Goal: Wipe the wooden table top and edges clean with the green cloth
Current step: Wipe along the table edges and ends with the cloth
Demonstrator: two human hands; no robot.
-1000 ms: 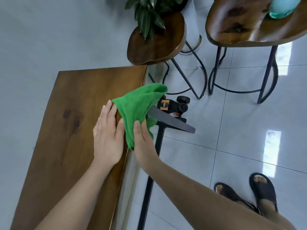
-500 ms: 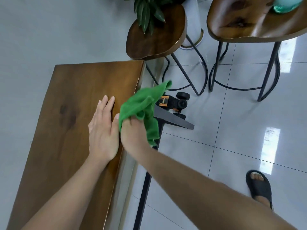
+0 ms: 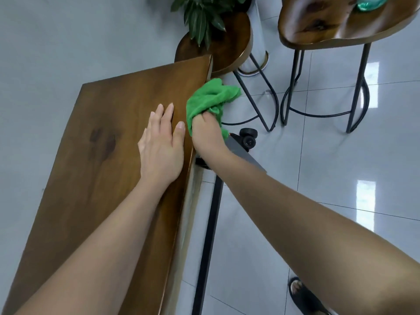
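The green cloth point(image 3: 212, 98) is bunched up and pressed against the right edge of the wooden table point(image 3: 102, 155), near its far corner. A black post point(image 3: 208, 235) and a wheeled gadget point(image 3: 248, 137) crowd that edge, with wooden stools point(image 3: 341, 26) and a plant point(image 3: 204, 14) beyond. The right hand point(image 3: 205, 133) grips the cloth's near end in curled fingers, while the left hand point(image 3: 161, 151) lies flat on the top, fingers straight.

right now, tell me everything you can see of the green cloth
The cloth is bright green, soft and fuzzy like microfibre, bunched into a crumpled wad. The right hand grips its lower part; the rest bulges out beyond the fist, against the right edge of the table near the far corner.
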